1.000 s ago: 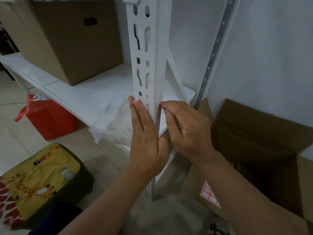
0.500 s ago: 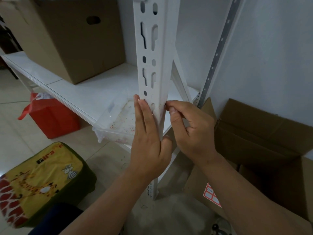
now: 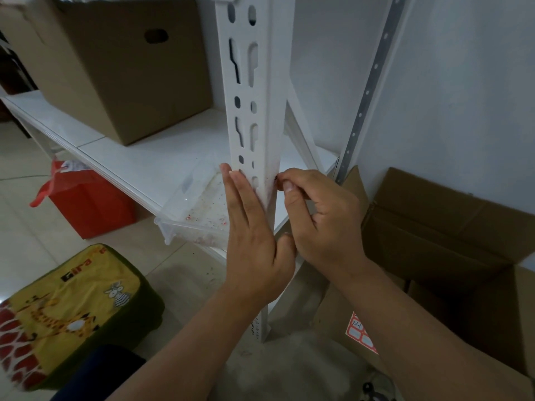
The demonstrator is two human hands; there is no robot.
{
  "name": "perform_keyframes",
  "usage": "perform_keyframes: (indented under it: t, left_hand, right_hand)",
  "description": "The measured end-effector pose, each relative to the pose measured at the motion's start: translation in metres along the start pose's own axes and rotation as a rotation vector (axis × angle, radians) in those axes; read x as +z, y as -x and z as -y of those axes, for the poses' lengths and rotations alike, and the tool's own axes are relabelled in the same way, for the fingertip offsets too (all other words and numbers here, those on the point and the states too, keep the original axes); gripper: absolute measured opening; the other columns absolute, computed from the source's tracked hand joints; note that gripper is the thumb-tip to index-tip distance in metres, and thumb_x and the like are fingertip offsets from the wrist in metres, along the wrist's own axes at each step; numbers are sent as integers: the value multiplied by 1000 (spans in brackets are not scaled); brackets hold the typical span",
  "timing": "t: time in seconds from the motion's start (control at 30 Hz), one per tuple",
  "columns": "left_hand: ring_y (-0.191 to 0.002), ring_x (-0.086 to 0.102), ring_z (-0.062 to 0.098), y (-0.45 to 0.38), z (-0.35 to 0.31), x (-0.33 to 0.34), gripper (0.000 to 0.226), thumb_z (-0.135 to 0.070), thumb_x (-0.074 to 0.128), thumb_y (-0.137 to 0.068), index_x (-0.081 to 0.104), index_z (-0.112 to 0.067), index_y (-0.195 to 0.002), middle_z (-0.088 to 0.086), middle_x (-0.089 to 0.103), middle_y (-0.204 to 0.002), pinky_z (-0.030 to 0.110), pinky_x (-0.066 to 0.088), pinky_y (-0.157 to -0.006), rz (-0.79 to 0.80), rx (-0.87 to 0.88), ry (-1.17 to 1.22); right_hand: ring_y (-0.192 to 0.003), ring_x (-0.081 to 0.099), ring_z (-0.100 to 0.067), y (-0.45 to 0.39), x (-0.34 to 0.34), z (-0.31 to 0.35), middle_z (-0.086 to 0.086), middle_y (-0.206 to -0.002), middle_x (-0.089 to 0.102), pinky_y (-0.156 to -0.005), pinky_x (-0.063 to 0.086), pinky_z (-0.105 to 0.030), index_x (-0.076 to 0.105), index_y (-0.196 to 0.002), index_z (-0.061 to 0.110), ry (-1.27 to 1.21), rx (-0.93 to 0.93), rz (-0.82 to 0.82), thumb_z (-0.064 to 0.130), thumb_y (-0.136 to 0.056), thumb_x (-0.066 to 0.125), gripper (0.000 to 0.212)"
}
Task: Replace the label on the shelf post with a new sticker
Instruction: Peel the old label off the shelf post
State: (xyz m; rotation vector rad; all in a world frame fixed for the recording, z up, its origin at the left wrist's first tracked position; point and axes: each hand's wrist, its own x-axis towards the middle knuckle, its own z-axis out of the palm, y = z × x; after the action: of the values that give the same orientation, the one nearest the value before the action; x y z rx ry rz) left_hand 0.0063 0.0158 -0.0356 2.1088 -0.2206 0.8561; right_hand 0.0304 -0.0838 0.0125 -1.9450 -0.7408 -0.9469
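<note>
Against a white wall stands the white slotted metal shelf post [image 3: 262, 117]. The left hand [image 3: 252, 235] presses flat on it, probably for steadiness; the right hand [image 3: 321, 218] pinches label residue at its edge.

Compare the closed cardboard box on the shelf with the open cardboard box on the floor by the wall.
The closed cardboard box sits up on the white shelf; the open cardboard box stands on the floor by the wall. The shelf box's top looks shut and its side has a handle hole; the floor box's flaps stand open, with no hole visible. Both are plain brown cardboard.
</note>
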Motion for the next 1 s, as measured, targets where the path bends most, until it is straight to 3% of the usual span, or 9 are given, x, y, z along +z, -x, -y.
perform_keyframes:
  t: [0.37, 0.57, 0.7, 1.0]
  left_hand:
    - [-149, -16, 27, 1, 4, 0, 86, -19, 43, -90, -20, -4, -147, 21, -21, -158, 26, -1, -120, 9, 17, -14]
    - [-148, -16, 32, 0, 8, 0, 105, -15, 68, -89, -18, -1, -147, 24, -22, -156, 25, 1, -120, 1, 37, -72]
    - [-148, -19, 25, 0, 7, -1, 109, -21, 68, -89, -22, 1, -145, 26, -22, -156, 18, -1, -118, 7, 37, -66]
    - [-148, -18, 28, -2, 6, 1, 103, -35, 62, -91, -16, 8, -144, 30, -20, -155, 21, 2, -119, -4, 11, -41]
  right_hand:
    - [-88, 61, -11, -1, 1, 6, -7, -92, 72, -82, 48, -9, 69, -100, 3, 22, 41, 11, 10, -93, 53, 19]
    - [-92, 59, -1, 2, 1, 23, 0, -98, 70, -80, 47, -5, 67, -104, 8, -109, 278, 38, 20, -94, 54, 21]
    - [-87, 63, -3, 0, 3, 29, 3, -98, 70, -81, 51, -14, 66, -103, 12, -91, 343, 21, 25, -94, 53, 21]
    - [-88, 56, 2, 1, 10, 32, 2, -93, 71, -74, 45, 0, 66, -97, 10, -39, 324, -68, 24, -93, 52, 20]
